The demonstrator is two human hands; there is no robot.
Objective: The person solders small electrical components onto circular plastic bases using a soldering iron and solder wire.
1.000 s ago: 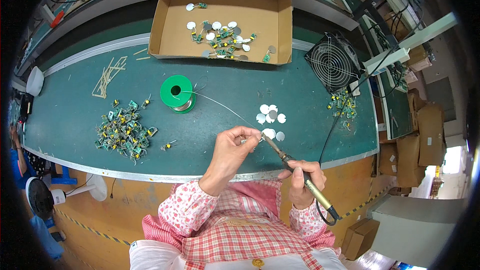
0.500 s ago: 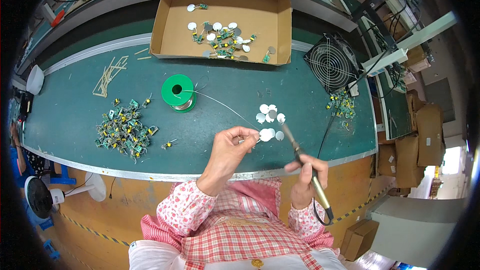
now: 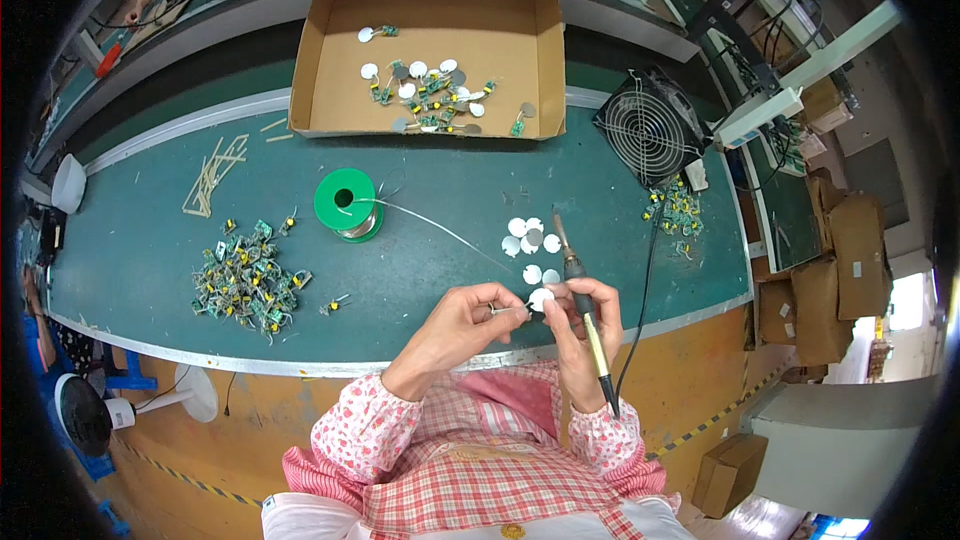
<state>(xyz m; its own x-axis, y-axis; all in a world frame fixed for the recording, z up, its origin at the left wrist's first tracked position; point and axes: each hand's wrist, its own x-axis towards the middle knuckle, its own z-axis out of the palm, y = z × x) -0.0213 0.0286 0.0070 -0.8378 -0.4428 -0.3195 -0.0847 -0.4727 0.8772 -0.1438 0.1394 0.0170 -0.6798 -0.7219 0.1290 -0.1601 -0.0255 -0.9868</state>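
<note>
My right hand (image 3: 582, 340) is closed round a soldering iron (image 3: 590, 325), whose bare tip points away from me over the table. Its thumb and fingertips also touch a round white disc (image 3: 541, 298). Against the disc's left side, my left hand (image 3: 455, 330) is closed in a pinch; a thin bit shows at its fingers, too covered to name. Several white and grey discs (image 3: 516, 227) lie just beyond my hands. Solder wire (image 3: 435, 224) runs from a green spool (image 3: 346, 202) toward them, its free end near the discs.
At left lies a heap of small circuit boards (image 3: 245, 280), with thin strips (image 3: 212, 175) behind. A cardboard box (image 3: 430, 0) holding boards with discs stands at the back. A black fan (image 3: 648, 130) and more boards (image 3: 680, 210) are at right. The iron's cable (image 3: 650, 265) crosses the table.
My right hand has come left to meet the left hand, and the iron has swung more upright. A white disc is now between both hands' fingertips. The whole view has shifted slightly.
</note>
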